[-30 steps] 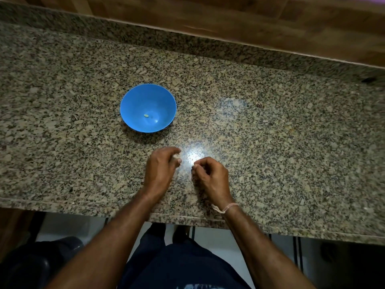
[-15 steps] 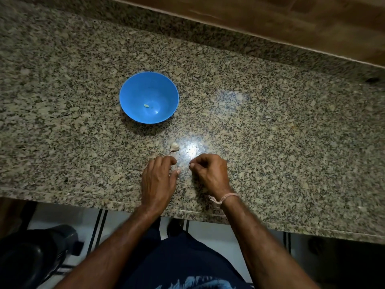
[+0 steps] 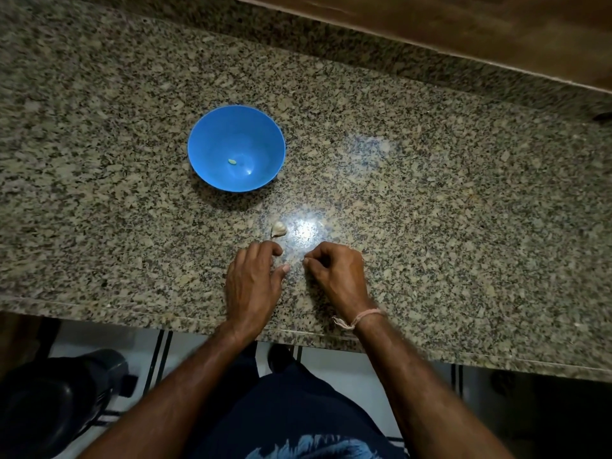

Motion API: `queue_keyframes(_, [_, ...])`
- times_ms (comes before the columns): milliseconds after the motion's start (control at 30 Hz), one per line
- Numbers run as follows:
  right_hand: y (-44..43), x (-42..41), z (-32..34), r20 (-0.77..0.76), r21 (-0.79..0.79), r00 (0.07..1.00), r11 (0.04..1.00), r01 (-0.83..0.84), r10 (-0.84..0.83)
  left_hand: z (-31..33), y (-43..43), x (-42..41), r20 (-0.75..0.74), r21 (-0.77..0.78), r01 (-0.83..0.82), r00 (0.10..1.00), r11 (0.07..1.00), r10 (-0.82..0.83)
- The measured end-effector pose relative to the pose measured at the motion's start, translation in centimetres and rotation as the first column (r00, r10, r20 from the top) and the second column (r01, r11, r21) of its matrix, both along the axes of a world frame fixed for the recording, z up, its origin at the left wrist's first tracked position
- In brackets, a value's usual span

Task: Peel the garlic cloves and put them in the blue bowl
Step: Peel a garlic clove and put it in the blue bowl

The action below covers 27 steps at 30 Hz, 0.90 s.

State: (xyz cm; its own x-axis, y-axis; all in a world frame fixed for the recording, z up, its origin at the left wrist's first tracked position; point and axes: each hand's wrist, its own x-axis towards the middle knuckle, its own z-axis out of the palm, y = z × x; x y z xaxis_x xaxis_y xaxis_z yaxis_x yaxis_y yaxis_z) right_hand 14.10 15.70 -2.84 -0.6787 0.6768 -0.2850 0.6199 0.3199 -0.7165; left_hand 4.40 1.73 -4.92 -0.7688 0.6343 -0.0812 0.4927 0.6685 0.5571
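The blue bowl (image 3: 212, 150) stands on the granite counter, left of centre, with one small pale peeled piece (image 3: 232, 161) at its bottom. An unpeeled garlic clove (image 3: 279, 229) lies alone on the counter below and right of the bowl, beside a bright glare spot. My left hand (image 3: 253, 279) rests palm down just below the clove, fingers loosely bent, thumb apart, touching nothing. My right hand (image 3: 337, 273) sits to its right with fingers curled in and fingertips pinched together; nothing shows between them.
The granite counter (image 3: 463, 226) runs across the view, with its front edge right under my wrists. A wooden strip (image 3: 463, 24) borders the back. A dark object (image 3: 56, 405) sits on the floor at lower left.
A second ago my left hand held the garlic clove; it has set it on the counter and drawn back toward the edge. The view has tilted down a little.
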Motion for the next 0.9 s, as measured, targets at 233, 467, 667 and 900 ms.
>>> queue_keyframes(233, [-0.2, -0.6, 0.2, 0.058, 0.081, 0.998, 0.996, -0.042, 0.037, 0.2, 0.2, 0.1, 0.001, -0.008, -0.001, 1.0, 1.0, 0.001])
queue_keyframes(467, [-0.7, -1.3, 0.6, 0.12, 0.081, 0.993, 0.997, 0.012, -0.022, 0.9, 0.4, 0.1, 0.046, -0.017, -0.031, 0.998, 0.999, 0.032])
queue_keyframes(667, [0.2, 0.2, 2.6, -0.06, -0.787, 0.907, 0.579, 0.214, -0.418, 3.0, 1.4, 0.2, 0.527, 0.163, -0.242, 0.841, 0.956, 0.123])
queue_keyframes(900, [-1.4, 0.9, 3.6, -0.195, -0.719, 0.888, 0.676, 0.159, -0.416, 4.4, 1.1, 0.1, 0.61, 0.232, -0.299, 0.786, 0.926, 0.101])
